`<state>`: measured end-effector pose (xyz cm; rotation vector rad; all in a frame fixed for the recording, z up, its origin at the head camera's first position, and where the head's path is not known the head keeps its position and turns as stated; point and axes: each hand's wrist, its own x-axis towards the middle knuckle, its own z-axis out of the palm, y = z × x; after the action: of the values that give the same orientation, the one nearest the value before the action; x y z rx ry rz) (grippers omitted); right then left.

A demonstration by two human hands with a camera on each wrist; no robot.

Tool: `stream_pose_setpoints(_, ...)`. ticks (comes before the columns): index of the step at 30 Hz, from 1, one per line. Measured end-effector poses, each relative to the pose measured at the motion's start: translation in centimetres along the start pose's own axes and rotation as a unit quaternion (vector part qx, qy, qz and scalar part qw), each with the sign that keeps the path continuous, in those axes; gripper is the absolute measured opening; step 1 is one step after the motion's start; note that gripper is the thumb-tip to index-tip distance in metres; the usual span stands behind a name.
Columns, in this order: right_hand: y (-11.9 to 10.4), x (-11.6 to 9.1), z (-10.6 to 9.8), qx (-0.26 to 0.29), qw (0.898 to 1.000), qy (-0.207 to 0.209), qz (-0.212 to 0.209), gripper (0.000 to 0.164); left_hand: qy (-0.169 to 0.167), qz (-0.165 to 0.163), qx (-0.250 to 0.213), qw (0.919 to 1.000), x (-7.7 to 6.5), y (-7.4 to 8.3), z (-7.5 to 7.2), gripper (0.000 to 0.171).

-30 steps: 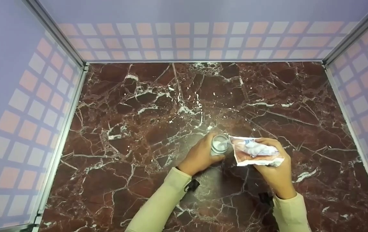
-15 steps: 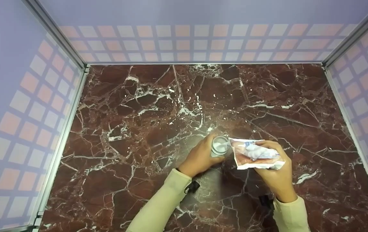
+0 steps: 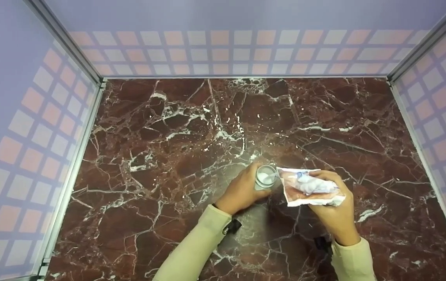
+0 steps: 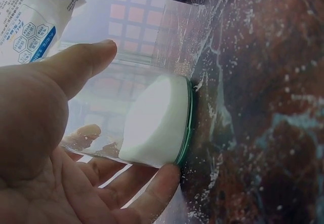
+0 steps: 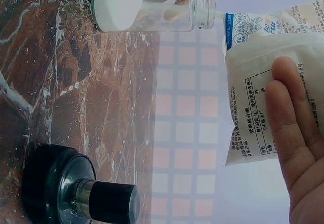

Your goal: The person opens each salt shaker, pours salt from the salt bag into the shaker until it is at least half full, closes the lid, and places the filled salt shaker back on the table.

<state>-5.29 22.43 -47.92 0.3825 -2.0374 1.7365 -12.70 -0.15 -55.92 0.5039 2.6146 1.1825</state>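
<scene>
My left hand (image 3: 242, 187) holds a clear glass jar (image 3: 266, 176) upright, with fingers and thumb around its side. In the left wrist view white salt (image 4: 154, 120) fills the lower part, its top sloping. My right hand (image 3: 336, 199) grips a printed white bag of salt (image 3: 309, 187), tipped on its side with its left corner at the jar mouth. A thin white stream runs from that corner into the jar. In the right wrist view two fingers (image 5: 288, 107) lie along the bag's back, over the printed table.
A black round-based object (image 5: 58, 183) with a metal band and black knob stands on the table right of the jar; the bag hides it in the head view. White grains dot the marbled tabletop (image 3: 160, 218). Checkered walls (image 3: 223, 50) enclose the back and sides.
Both hands keep nearly the same places, and white salt runs from the bag into the jar throughout. The head view shifts slightly.
</scene>
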Motion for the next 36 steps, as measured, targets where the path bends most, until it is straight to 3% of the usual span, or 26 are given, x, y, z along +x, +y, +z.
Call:
stream_pose_setpoints(14, 0.0, 0.4, 0.2, 0.017, 1.0, -0.015, -0.01, 0.051, -0.011, 0.005, 0.002, 0.9999, 0.4, 0.0, -0.5, 0.086)
stream_pose_setpoints(21, 0.0, 0.5, 0.2, 0.01, 1.0, -0.018, -0.012, 0.053, -0.015, -0.006, 0.009, 0.9998, 1.0, 0.1, -0.7, 0.081)
stream_pose_setpoints(29, -0.5, 1.0, 0.5, 0.042, 0.999, -0.018, -0.007, 0.051, -0.023, -0.012, 0.022, 0.9994, 1.4, 0.3, -0.8, 0.081)
stream_pose_setpoints(36, 0.1, 0.9, 0.5, 0.028, 0.999, -0.02, -0.007, 0.052, -0.023, -0.003, -0.007, 0.9997, 1.1, -0.3, -0.2, 0.08)
